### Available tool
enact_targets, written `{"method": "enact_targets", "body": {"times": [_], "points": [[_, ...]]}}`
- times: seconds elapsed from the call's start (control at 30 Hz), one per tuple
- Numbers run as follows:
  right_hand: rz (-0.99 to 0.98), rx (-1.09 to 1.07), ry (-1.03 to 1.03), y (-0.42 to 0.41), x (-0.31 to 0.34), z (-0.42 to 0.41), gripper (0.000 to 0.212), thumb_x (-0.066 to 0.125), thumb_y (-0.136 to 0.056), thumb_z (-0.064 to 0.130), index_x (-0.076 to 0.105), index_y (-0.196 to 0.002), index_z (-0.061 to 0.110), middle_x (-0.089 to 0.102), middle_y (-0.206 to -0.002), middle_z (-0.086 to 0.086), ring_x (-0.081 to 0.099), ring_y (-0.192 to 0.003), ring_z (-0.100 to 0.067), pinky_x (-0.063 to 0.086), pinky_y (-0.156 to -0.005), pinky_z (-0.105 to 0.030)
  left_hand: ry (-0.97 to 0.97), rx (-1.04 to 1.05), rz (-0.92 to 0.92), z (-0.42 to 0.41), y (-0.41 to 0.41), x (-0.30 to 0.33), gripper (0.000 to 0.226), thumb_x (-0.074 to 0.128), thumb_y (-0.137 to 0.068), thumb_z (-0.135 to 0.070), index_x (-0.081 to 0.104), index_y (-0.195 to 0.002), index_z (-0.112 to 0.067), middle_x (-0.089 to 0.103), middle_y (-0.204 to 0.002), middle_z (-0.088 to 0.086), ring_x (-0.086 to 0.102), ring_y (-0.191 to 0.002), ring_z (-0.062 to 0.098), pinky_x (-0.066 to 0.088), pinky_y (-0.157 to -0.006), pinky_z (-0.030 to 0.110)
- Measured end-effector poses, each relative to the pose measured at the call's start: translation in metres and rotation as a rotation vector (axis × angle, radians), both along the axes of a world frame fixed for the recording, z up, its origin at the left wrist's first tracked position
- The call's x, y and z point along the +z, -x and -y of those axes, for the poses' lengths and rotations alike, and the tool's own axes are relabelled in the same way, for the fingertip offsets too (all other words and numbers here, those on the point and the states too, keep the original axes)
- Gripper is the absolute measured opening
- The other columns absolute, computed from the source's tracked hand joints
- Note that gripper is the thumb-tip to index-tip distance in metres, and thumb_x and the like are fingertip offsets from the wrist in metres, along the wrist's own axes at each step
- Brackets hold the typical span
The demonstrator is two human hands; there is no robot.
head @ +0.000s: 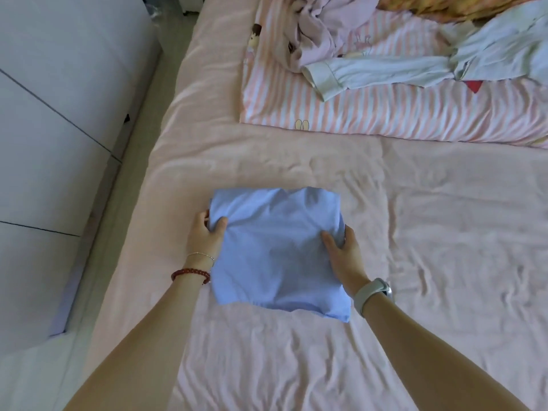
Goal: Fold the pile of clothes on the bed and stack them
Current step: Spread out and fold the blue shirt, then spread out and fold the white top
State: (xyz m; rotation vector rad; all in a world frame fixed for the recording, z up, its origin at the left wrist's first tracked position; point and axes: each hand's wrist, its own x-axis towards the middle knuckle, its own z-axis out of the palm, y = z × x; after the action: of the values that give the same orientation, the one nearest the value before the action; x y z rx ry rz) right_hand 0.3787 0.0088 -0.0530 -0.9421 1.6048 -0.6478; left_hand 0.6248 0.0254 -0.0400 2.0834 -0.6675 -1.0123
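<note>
Both forearms reach in from the bottom edge toward a folded blue garment lying flat on the pink bed sheet. My left hand pinches its left edge, thumb on top and fingers curled under the cloth; my right hand clamps the right edge the same way. I see a red bead bracelet on the left wrist and a pale watch on the right. Farther up, on a striped quilt, lies the unfolded pile (nothing here holds it, it sits loose): a crumpled lilac garment and a pale blue long-sleeved top. White cabinets stand left of the bed.
</note>
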Motion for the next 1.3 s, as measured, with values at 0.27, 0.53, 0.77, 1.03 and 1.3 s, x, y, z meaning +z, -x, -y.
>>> {"method": "enact_targets", "body": {"times": [0.27,0.53,0.77,1.03,1.3], "points": [[-0.867,0.386,0.613,-0.005,-0.013,-0.047,0.051,0.044,-0.088,0.030,0.039,-0.137,0.016,0.044,-0.137,-0.022,0.041,-0.126,-0.041,0.029,-0.101,-0.061,0.242,-0.606,0.980,-0.038,0.027,-0.020,0.053,0.044,-0.088,-0.036,0.039,-0.138,-0.019,0.038,-0.143,0.020,0.033,-0.130,0.041,0.027,-0.103,0.054],[-0.813,0.741,0.244,-0.014,-0.038,-0.048,0.060,0.040,-0.095,0.041,0.011,-0.147,0.037,-0.006,-0.157,-0.003,-0.006,-0.144,-0.026,0.009,-0.112,-0.044,-0.153,-1.030,0.810,-0.037,0.017,-0.054,0.073,0.057,-0.083,-0.051,0.027,-0.145,-0.026,0.009,-0.156,0.013,0.008,-0.143,0.034,0.012,-0.111,0.054],[-0.683,0.416,0.249,0.018,0.038,-0.087,0.048,0.042,-0.097,0.025,0.032,-0.144,0.022,0.025,-0.153,-0.003,0.009,-0.144,-0.021,0.012,-0.115,-0.035,-0.180,-0.924,0.716,-0.047,0.049,0.018,0.066,0.048,-0.091,-0.046,0.018,-0.147,-0.028,-0.001,-0.157,0.005,-0.004,-0.144,0.026,0.004,-0.113,0.051],[-0.636,0.016,0.223,0.168,0.146,-0.178,0.030,0.048,-0.094,0.011,0.058,-0.123,0.011,0.061,-0.120,-0.005,0.048,-0.120,-0.022,0.035,-0.096,-0.023,0.104,-1.061,0.508,-0.077,0.207,0.132,0.051,0.052,-0.092,-0.022,0.037,-0.139,-0.011,0.040,-0.141,0.009,0.036,-0.131,0.025,0.031,-0.101,0.033],[-0.656,-0.307,0.178,0.380,0.207,-0.335,0.030,0.050,-0.092,0.007,0.060,-0.120,0.008,0.062,-0.118,-0.008,0.051,-0.115,-0.025,0.029,-0.086,-0.017,0.285,-1.289,0.459,-0.178,0.447,0.190,0.045,0.049,-0.092,-0.020,0.042,-0.136,-0.013,0.043,-0.137,0.008,0.041,-0.124,0.026,0.035,-0.101,0.034]]}}
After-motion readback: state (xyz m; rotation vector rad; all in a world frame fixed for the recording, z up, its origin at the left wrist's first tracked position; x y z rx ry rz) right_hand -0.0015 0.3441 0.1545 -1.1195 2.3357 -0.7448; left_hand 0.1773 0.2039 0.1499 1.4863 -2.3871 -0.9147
